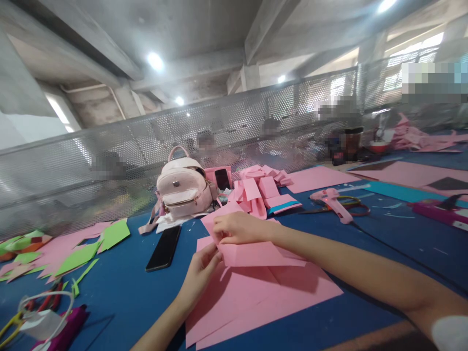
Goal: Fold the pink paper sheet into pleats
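Both of my hands meet at a folded piece of pink paper (263,255) above larger pink sheets (256,307) on the blue table. My left hand (204,263) pinches the folded piece at its left end, thumb and fingers together. My right hand (234,228) lies just above and behind it, its fingers curled over the same end of the paper, with the fingertips partly hidden. The folded piece stretches to the right beneath my right wrist.
A black phone (163,248) and a pale backpack (185,187) are beyond my left hand. Pink strips (256,190) pile up behind. A pink glue gun (334,204) lies by scissors (356,205) at right. Green paper (115,234) and a purple power strip (68,329) are at left.
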A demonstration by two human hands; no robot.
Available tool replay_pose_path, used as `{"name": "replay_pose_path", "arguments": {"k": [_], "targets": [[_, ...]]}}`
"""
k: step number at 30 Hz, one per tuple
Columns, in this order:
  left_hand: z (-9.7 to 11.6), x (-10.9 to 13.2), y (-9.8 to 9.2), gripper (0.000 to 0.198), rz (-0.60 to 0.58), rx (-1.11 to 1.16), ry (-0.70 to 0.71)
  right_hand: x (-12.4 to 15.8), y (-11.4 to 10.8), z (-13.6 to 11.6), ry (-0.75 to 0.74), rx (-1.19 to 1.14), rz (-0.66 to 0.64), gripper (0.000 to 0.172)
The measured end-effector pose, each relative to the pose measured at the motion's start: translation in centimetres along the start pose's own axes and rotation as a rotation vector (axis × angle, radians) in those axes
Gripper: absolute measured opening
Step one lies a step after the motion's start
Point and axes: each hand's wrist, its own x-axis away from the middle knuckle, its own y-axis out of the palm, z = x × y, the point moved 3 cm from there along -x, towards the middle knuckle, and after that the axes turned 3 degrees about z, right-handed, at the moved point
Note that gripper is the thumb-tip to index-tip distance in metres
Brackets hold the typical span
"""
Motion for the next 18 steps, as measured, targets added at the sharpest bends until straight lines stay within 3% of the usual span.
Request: {"name": "replay_pose_path", "arguments": {"k": [18], "targets": [[-0.6, -0.32, 0.13, 0.04, 0.015, 0.07, -0.078, 0.27, 0.74, 0.43, -0.106, 0.06, 0.025, 0.008]]}}
